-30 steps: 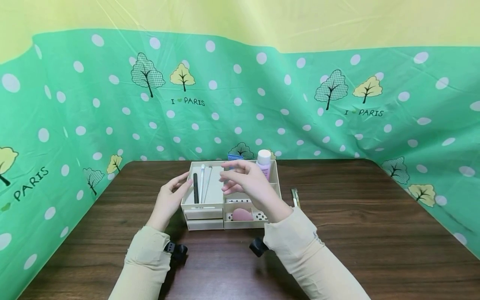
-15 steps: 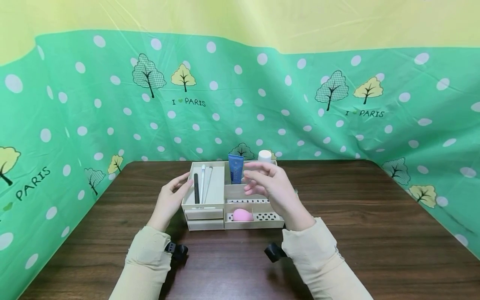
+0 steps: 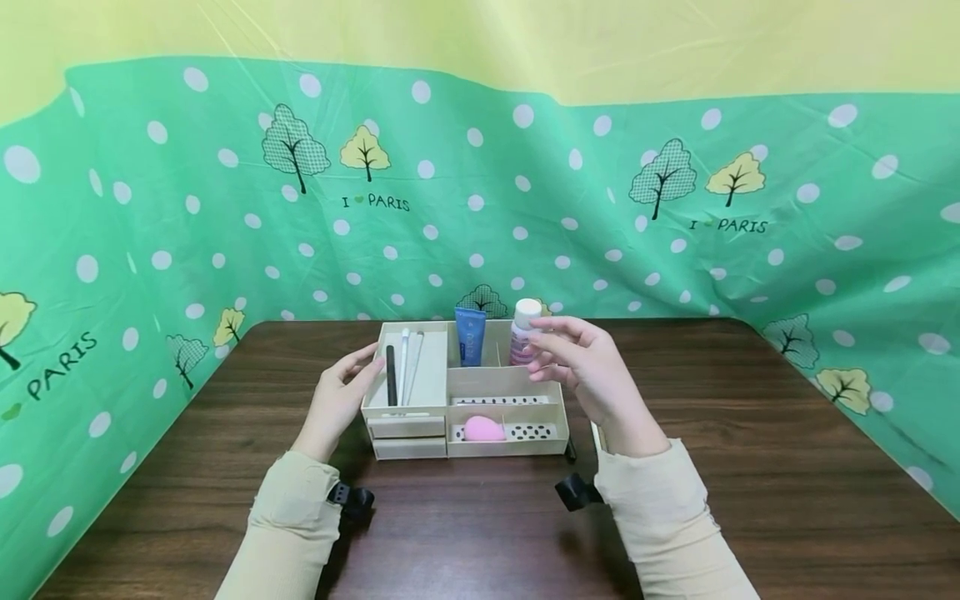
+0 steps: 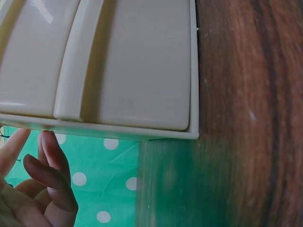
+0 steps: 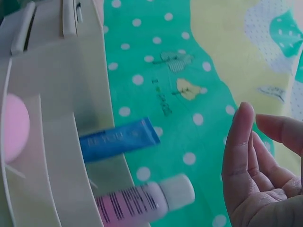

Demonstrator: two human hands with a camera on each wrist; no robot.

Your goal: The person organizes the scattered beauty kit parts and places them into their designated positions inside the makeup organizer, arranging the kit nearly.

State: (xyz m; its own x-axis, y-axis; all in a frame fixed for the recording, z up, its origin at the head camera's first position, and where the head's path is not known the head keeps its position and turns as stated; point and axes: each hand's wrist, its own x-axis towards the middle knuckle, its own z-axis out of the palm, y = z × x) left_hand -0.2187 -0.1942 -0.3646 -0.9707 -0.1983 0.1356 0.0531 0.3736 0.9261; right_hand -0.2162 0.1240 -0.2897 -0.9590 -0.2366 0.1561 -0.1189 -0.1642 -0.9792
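Note:
A cream desktop organizer point(image 3: 506, 448) stands on the table. My left hand point(image 3: 339, 402) touches its left side with the fingertips; in the left wrist view the fingers point(image 4: 57, 153) meet the side wall beside the drawers. My right hand point(image 3: 592, 367) hovers off the organizer's back right corner, fingers loosely bent, nothing between thumb and fingers point(image 5: 238, 156). Just left of it a pink bottle with a white cap point(image 3: 527, 310) stands in the back compartment, near a blue tube point(image 3: 470, 337). A pink makeup sponge point(image 3: 483, 429) sits in the front compartment.
On the organizer's top left tray lie a black stick point(image 3: 391, 377) and two slim brushes point(image 3: 405, 360). A slim black item point(image 3: 571, 451) and a pale handle point(image 3: 597, 437), partly hidden by my right arm, lie right of the organizer. A green polka-dot cloth point(image 3: 480, 225) hangs behind the table.
My right hand has moved right, from above the organizer's middle to beyond the bottle, uncovering the blue tube and the bottle. My left hand stays at the organizer's left side.

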